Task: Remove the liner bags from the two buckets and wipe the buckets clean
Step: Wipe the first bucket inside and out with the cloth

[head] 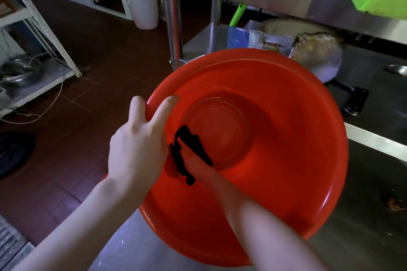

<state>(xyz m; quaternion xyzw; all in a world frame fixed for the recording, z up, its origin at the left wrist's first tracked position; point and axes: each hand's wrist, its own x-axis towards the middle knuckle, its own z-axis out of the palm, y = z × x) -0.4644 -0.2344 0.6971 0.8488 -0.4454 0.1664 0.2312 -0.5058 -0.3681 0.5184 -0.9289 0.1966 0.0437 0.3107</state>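
Gripping the near-left rim of a glossy red bucket [275, 138], the left hand [136, 145] curls its thumb outside and fingers inside, while the right hand [198, 167] reaches into the bucket, closed around a dark cloth [187, 152] pressed to the inner wall. The liner-free bucket is tilted toward the camera over a steel counter [374, 182]. One red bucket, one cloth and two hands show. A white lidded pail [143, 4] stands on the dark brown tiled floor [88, 50]; a metal rack [33, 35] holds cookware.
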